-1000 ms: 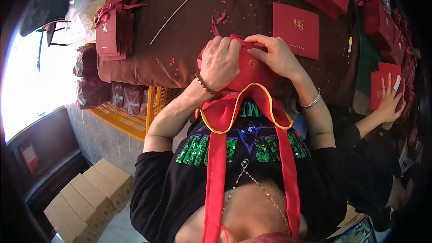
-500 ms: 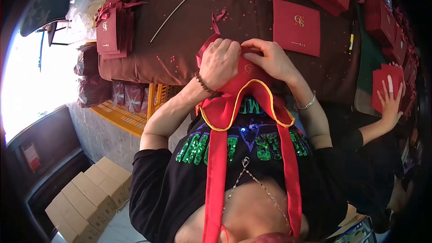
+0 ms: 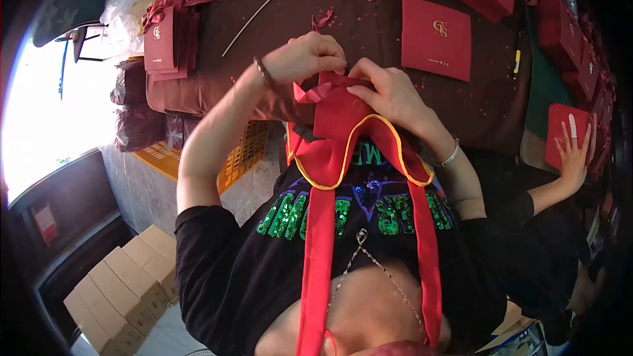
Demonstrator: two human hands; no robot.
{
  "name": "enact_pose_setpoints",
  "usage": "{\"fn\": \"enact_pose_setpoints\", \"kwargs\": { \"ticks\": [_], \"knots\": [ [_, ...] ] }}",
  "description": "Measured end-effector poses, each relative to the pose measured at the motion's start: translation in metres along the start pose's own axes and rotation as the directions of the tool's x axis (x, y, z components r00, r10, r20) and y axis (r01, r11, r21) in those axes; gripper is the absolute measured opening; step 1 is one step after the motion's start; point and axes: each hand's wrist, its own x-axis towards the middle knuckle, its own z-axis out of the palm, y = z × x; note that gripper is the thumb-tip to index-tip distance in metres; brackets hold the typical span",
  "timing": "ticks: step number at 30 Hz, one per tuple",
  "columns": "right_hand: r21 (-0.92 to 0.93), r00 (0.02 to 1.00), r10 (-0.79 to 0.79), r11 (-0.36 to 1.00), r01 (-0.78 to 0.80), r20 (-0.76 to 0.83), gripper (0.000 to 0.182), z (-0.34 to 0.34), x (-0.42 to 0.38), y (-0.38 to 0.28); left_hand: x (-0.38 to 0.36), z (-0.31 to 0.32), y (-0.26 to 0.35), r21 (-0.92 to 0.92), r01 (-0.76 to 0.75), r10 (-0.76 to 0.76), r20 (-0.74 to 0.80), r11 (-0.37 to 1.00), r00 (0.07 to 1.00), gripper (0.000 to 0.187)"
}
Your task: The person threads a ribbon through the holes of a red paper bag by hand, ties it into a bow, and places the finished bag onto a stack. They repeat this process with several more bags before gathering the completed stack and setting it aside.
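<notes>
Dark red bag (image 3: 336, 109); red apron (image 3: 323, 165) (edged in yellow, rather bright); brown tablecloth (image 3: 290, 16).

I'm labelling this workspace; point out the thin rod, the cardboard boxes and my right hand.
Thin rod (image 3: 255, 20): head view, middle of its length.
Cardboard boxes (image 3: 134, 271): head view, top of one box.
Right hand (image 3: 399, 97): head view, back of the hand.

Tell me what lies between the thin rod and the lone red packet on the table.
Between the thin rod and the red packet, the head view shows a curl of red ribbon and brown cloth dotted with red.
</notes>
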Motion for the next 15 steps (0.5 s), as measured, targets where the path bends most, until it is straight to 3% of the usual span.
{"fn": "enact_pose_setpoints", "kwargs": {
  "ticks": [1,3,4,5,7,11,13,15],
  "knots": [
    [-0.03,0.999,-0.037,0.999,0.036,-0.017,0.02,0.002,-0.001,-0.001,0.003,-0.006,0.002,0.0,0.003,-0.003,0.0,1.0,1.0,0.021],
    [-0.089,0.998,-0.063,0.994,0.062,-0.004,0.02,0.005,-0.004,-0.005,0.01,-0.015,0.003,0.011,-0.01,0.007,0.253,1.0,0.967,0.024],
    [-0.149,0.996,-0.087,0.985,0.088,0.009,0.02,0.005,-0.004,-0.006,0.012,-0.014,0.004,-0.067,-0.036,0.055,0.301,0.997,0.952,0.027],
    [-0.147,0.996,-0.089,0.985,0.089,0.006,0.02,0.005,-0.005,-0.006,0.016,-0.015,0.002,-0.064,-0.035,0.053,0.302,0.997,0.952,0.027],
    [-0.158,0.993,-0.111,0.982,0.103,-0.045,0.02,0.007,-0.007,-0.006,0.022,-0.013,-0.002,-0.033,-0.039,0.05,0.461,0.999,0.886,0.027],
    [-0.082,0.984,-0.164,0.984,0.158,-0.071,0.021,0.008,-0.008,-0.006,0.029,-0.014,0.002,-0.1,0.067,0.004,0.579,0.993,0.815,0.026],
    [-0.021,0.989,-0.136,0.991,0.135,-0.064,0.02,0.007,-0.007,-0.006,0.033,-0.017,0.007,0.029,0.099,-0.094,0.645,0.995,0.759,0.023],
    [-0.027,0.99,-0.126,0.992,0.124,-0.058,0.021,0.007,-0.008,-0.006,0.036,-0.018,0.012,0.044,0.1,-0.104,0.664,0.994,0.74,0.02]
  ]
}}
